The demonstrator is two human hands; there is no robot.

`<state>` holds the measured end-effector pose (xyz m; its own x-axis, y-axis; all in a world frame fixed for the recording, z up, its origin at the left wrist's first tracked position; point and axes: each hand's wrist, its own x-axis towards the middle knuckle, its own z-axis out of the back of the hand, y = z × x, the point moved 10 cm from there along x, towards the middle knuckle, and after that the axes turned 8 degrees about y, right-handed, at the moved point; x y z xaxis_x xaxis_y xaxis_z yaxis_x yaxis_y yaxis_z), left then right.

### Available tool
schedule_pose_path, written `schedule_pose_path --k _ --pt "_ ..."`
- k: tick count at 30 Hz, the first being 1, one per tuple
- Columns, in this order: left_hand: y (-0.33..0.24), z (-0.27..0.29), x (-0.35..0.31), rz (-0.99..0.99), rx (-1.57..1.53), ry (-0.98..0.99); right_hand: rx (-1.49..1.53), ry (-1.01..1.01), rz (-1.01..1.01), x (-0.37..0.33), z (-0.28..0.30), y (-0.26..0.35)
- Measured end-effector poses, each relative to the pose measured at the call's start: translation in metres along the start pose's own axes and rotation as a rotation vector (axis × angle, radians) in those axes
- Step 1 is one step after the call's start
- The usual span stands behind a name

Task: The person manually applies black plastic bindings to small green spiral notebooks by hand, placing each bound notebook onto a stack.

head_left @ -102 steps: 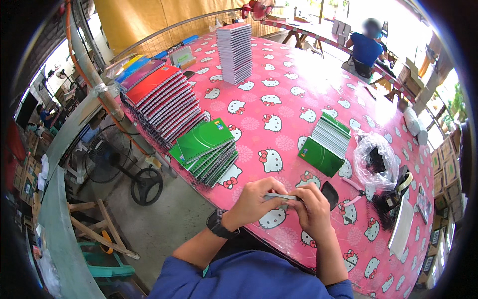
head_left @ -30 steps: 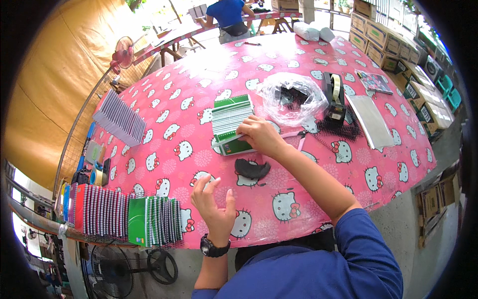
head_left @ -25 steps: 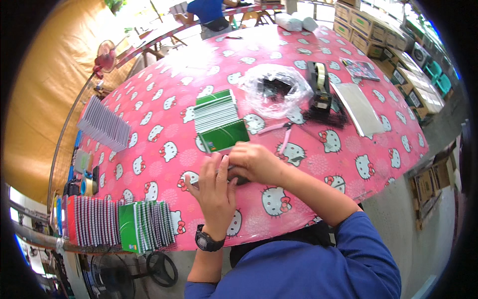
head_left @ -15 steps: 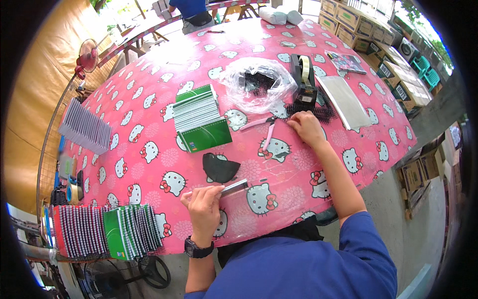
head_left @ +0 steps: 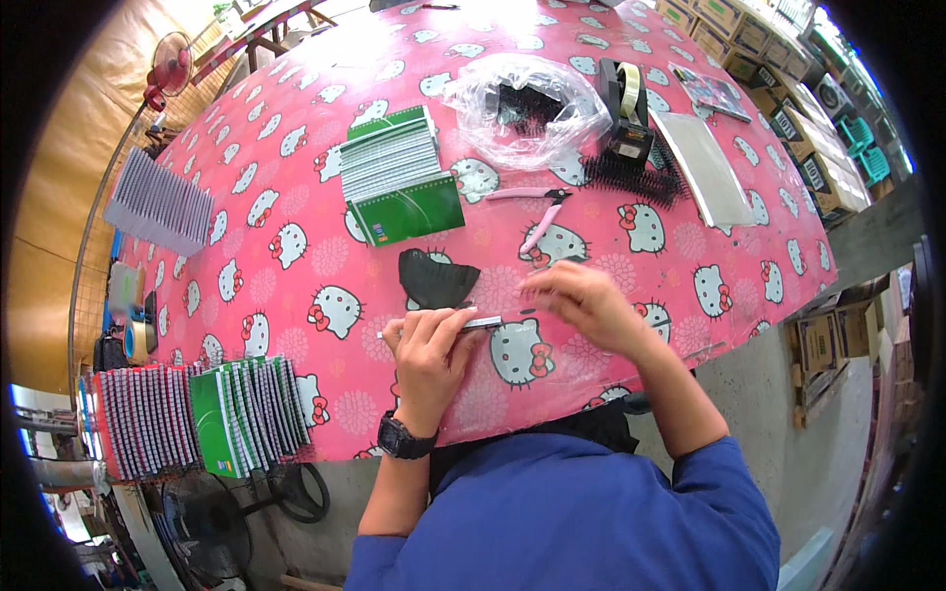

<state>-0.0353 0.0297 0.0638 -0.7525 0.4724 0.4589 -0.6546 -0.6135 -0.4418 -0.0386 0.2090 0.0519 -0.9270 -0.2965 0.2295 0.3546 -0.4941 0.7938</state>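
My left hand (head_left: 430, 347), with a black watch on its wrist, grips a thin, narrow strip-like thing (head_left: 483, 323) with a pale edge. It shows edge-on, so its kind is unclear. My right hand (head_left: 591, 303) hovers just right of it, fingers drawn together and smeared by motion; anything in them is too small to name. Beyond my left hand lies a folded black cloth (head_left: 434, 279). Pink-handled cutting pliers (head_left: 537, 212) rest with handles spread. Black spiral binding coils (head_left: 665, 182) lie loose by a black tape dispenser (head_left: 628, 123).
A pile of green-covered spiral notebooks (head_left: 409, 212) sits mid-table. More notebooks stand in rows at the near left (head_left: 236, 419) and far left (head_left: 158, 202). A clear plastic bag (head_left: 493, 138) holds black coils. A clear flat packet (head_left: 702, 172) lies at right; cartons (head_left: 808, 163) stand beyond.
My right hand has left the black coils and come back toward my left hand. My left hand has moved slightly up and right with the thin strip-like thing. The view has shifted.
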Motion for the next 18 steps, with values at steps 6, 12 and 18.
schedule_pose_path --k 6,12,18 --pt "-0.003 0.000 0.000 -0.026 0.006 0.002 0.133 0.046 -0.013 0.003 -0.020 0.012" --pt "0.001 0.007 -0.003 0.009 0.006 -0.018 0.119 0.194 0.055 0.007 -0.039 0.023" --pt "0.001 0.009 -0.009 0.030 0.001 -0.016 0.050 0.044 0.124 0.007 -0.031 0.033"
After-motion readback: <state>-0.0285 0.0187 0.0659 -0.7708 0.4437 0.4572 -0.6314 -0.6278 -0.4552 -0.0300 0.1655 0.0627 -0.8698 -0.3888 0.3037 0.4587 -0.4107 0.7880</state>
